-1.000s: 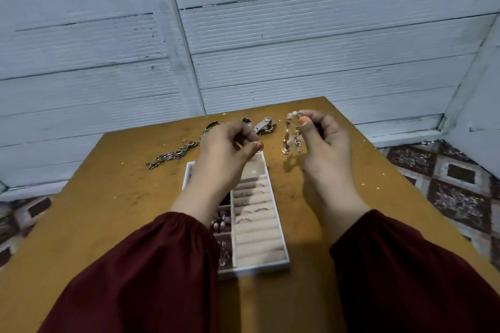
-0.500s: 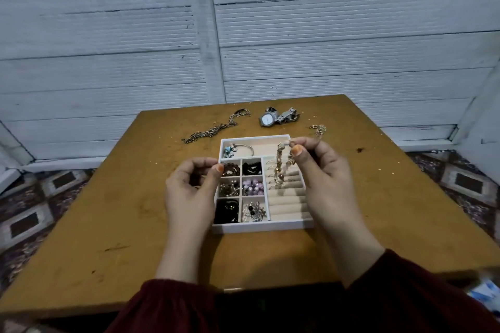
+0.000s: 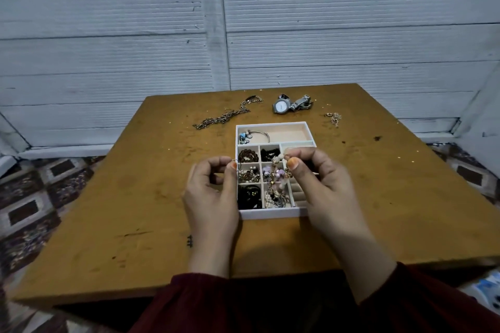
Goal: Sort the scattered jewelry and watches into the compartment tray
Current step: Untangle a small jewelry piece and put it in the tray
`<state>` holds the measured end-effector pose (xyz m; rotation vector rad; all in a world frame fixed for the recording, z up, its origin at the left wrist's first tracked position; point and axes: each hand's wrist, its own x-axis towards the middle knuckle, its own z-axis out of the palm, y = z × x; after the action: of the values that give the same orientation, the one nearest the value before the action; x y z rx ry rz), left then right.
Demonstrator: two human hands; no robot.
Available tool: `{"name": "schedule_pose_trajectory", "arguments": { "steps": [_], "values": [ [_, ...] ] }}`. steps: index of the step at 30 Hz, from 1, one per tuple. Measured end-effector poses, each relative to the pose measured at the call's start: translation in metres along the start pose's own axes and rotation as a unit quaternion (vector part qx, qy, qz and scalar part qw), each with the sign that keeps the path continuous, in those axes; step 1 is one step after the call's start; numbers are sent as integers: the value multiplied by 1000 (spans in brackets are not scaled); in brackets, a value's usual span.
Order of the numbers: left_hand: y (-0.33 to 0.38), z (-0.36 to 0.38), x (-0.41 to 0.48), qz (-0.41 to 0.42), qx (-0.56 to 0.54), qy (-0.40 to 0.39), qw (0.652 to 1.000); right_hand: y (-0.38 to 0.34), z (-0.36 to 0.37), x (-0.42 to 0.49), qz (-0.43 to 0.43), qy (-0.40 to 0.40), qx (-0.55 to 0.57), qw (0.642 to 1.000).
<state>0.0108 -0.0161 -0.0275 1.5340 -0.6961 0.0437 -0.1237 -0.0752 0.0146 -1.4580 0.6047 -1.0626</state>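
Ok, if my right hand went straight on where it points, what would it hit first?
Probably the bangle in the far compartment of the tray, though the right hand, pinching a bracelet, may pass above it; height unclear.

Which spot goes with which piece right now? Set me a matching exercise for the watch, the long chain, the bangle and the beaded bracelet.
Things:
1. silver watch
2. long chain
3. bangle with blue charms
4. beaded bracelet

Places:
A. hanging from the right hand over the tray
B. in the tray's wide far compartment
C. on the table, beyond the tray's far left corner
D. on the table beyond the tray's far edge, right of the long chain

Pairs: 1-D, 2-C, 3-B, 4-A
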Motion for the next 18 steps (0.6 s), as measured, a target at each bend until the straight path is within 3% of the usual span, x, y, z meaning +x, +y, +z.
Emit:
{"name": "schedule_pose_trajectory", "arguments": {
  "steps": [18],
  "values": [
    [0,0,0,42,43,-1,998,9,-10,3,18,-26,-97,995]
  ]
}}
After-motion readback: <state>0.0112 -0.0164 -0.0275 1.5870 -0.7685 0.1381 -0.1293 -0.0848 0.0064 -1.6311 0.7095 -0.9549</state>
